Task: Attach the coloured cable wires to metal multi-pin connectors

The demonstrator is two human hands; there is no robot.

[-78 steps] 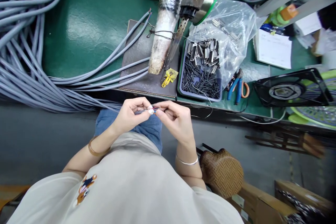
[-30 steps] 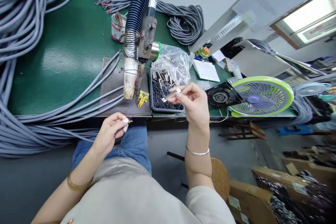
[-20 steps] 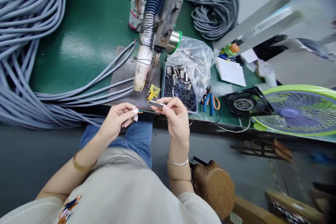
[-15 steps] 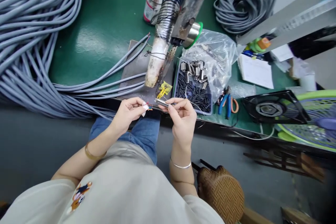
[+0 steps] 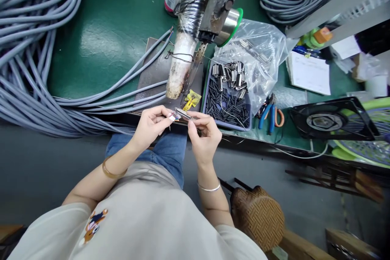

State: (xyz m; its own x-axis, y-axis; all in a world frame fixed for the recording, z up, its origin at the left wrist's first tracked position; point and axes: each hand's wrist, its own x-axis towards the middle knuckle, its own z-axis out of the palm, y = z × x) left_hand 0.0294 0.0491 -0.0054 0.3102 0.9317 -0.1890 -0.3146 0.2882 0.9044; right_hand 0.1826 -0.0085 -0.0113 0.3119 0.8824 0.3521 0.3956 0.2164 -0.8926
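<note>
Two things pinched at the front edge of the bench [image 5: 103,28]: left hand [image 5: 149,124] has its fingers closed on thin wires [image 5: 177,117], right hand [image 5: 205,132] fingers are gripping a slim metal connector [image 5: 183,114] right by them, can't tell if it's touching. Parts tray [image 5: 250,120] sits just past the right hand.

I can see a slim, silvery connector [image 5: 183,113] at mid-frame, slanting down to the right, its left end just beside a small tuft of coloured wires [image 5: 177,118].
</note>
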